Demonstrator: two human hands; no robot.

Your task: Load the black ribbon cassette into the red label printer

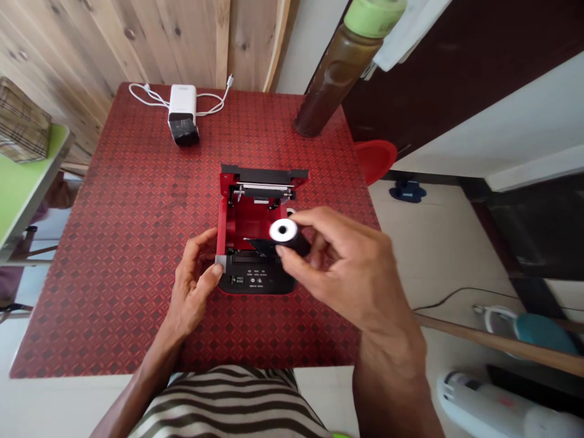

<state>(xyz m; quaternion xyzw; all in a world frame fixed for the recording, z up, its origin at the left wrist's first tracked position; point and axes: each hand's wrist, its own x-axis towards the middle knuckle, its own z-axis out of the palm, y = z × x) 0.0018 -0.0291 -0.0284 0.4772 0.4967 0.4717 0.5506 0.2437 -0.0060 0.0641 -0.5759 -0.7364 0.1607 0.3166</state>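
A red and black receipt printer (260,281) stands on the table with its lid (264,176) raised, so its red inner compartment shows. My left hand (194,277) grips the printer's left side, thumb on its front corner and fingers along the side wall. Above the compartment's right part, my right hand (347,267) pinches a paper roll (283,230) between thumb and fingers. The roll is dark on its outside, with a white end and a dark core hole turned upward. A dark loose flap extends left from it over the compartment.
A white power bank (183,100) with a white cable lies on the red patterned table (137,243), a small black block (185,132) against it. A tall brown bottle (335,73) with a green cap stands at the back right. A red stool (376,159) is beyond the right edge.
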